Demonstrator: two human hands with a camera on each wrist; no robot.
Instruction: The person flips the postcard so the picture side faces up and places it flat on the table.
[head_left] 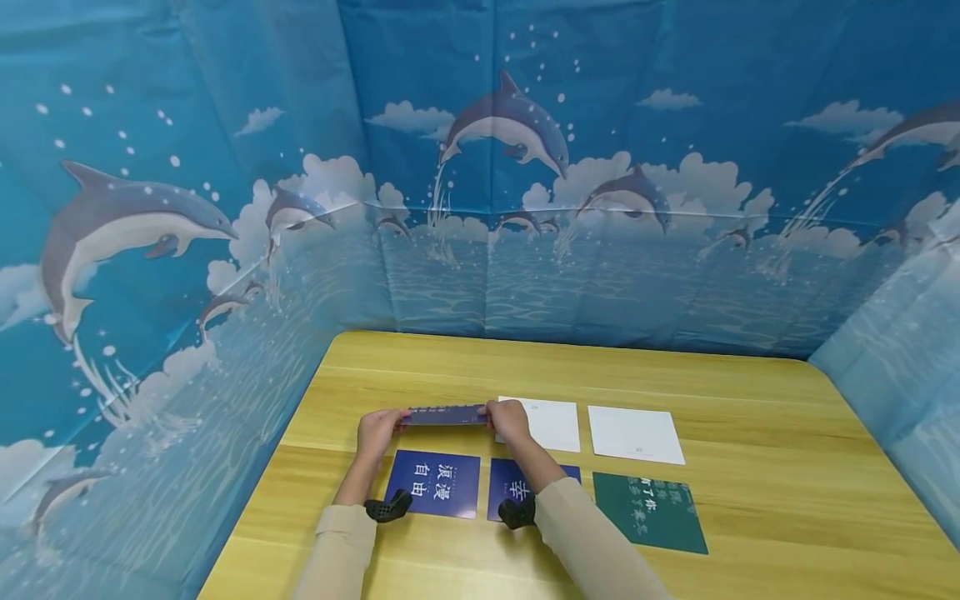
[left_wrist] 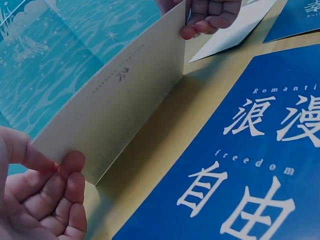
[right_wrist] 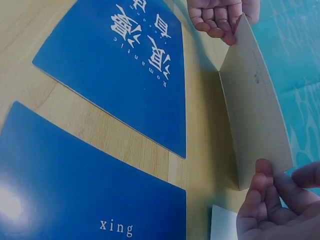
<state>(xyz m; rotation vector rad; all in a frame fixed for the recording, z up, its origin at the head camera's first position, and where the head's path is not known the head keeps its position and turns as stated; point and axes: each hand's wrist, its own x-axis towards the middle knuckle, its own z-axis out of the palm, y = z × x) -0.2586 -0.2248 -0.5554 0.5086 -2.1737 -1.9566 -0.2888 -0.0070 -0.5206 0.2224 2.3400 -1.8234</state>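
Note:
Both hands hold one postcard-like card (head_left: 446, 415) between them, tilted up above the table. Its dark printed face shows in the head view, and its pale back (left_wrist: 127, 95) in the left wrist view. My left hand (head_left: 377, 432) pinches one short end between thumb and fingers. At the opposite end my right hand (head_left: 510, 420) pinches the card the same way. Below the left hand lies a blue card (head_left: 435, 483) with white characters. Another blue card (head_left: 498, 483) lies beside it, partly hidden under the right forearm.
Two white-backed cards (head_left: 636, 433) (head_left: 551, 423) lie in the back row, one partly behind the right hand. A green card (head_left: 651, 512) with white characters is at the front right. The yellow wooden table (head_left: 787, 467) meets a dolphin-printed curtain (head_left: 600, 275) along its back edge.

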